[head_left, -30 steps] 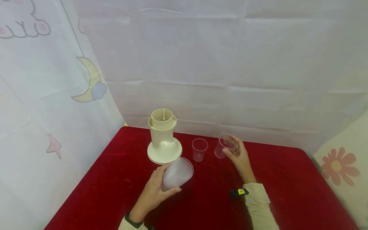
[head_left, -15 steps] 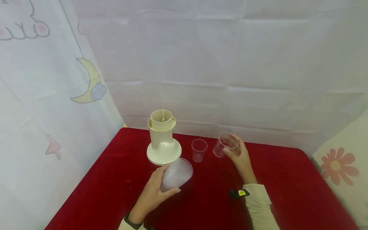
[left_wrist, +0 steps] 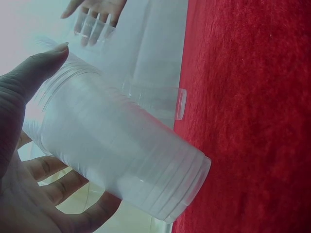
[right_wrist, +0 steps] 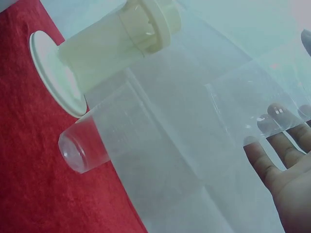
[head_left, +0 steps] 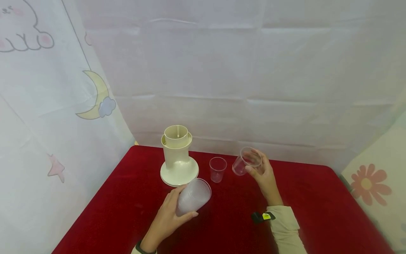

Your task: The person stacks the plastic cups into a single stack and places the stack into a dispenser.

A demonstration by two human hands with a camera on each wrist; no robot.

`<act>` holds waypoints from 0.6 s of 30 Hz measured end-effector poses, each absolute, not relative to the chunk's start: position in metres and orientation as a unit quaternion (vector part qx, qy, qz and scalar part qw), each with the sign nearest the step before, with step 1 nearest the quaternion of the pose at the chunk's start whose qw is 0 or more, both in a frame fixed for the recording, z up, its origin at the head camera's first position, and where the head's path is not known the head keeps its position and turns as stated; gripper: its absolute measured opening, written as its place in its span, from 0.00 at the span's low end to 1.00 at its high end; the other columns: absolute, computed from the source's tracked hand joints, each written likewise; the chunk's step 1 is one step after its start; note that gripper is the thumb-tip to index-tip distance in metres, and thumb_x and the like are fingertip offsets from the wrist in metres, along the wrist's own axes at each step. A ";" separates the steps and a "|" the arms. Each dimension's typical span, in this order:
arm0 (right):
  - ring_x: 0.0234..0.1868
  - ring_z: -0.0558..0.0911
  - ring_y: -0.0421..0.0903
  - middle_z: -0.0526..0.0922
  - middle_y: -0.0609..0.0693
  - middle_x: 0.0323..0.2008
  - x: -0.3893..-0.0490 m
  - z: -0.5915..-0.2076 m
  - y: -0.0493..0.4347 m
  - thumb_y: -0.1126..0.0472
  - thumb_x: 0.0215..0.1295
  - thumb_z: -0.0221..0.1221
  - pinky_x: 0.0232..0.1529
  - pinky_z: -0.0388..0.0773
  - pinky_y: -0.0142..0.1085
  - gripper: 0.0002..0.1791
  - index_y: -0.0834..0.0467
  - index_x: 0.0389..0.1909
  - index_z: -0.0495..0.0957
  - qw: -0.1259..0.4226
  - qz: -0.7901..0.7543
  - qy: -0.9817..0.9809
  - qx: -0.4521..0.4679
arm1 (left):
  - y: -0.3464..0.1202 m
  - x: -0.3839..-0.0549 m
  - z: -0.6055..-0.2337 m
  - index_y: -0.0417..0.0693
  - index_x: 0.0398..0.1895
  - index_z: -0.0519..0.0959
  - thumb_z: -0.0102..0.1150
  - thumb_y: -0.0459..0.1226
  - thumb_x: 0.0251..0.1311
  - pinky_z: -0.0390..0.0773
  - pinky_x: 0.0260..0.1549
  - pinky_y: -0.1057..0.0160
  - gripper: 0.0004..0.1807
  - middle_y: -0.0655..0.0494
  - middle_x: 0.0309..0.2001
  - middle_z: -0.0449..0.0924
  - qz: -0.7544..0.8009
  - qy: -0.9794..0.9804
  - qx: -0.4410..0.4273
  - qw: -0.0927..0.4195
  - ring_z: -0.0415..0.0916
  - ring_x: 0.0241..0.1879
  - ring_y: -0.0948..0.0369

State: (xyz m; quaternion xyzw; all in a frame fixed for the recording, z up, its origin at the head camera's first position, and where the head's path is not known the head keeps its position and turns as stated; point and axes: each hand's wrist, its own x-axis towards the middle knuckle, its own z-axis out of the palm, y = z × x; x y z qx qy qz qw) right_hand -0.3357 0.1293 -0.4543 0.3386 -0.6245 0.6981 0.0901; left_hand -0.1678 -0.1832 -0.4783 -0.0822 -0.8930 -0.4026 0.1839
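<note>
Clear plastic cups nested in a stack (head_left: 194,197) lie tilted in my left hand (head_left: 167,218), mouth up and to the right. In the left wrist view its thumb and fingers wrap this cup stack (left_wrist: 121,145). My right hand (head_left: 267,180) holds a single clear plastic cup (head_left: 240,165) by its side, leaning, its base raised off the table. The right wrist view shows the fingers behind that cup's wall (right_wrist: 238,99). Between the hands, a second clear cup (head_left: 217,172) stands upright on the red cloth.
A cream plastic stand (head_left: 179,165) with a round base and a ringed tube on top is at the back left, just beyond the left hand. Red cloth (head_left: 127,204) covers the table. A pale printed sheet (head_left: 222,70) hangs close behind the back edge.
My right hand has lifted its cup slightly and tilted it a bit more, its base shifting left. The left hand keeps the stack nearly still. The head view has tipped slightly upward.
</note>
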 end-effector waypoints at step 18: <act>0.68 0.70 0.51 0.69 0.62 0.68 -0.326 -0.440 0.128 0.74 0.67 0.55 0.66 0.66 0.33 0.34 0.62 0.73 0.57 0.079 0.701 -0.620 0.343 | -0.183 -0.168 -0.477 0.59 0.70 0.66 0.77 0.55 0.47 0.78 0.47 0.53 0.46 0.63 0.59 0.72 -0.396 -0.897 -0.082 0.178 0.69 0.56 0.64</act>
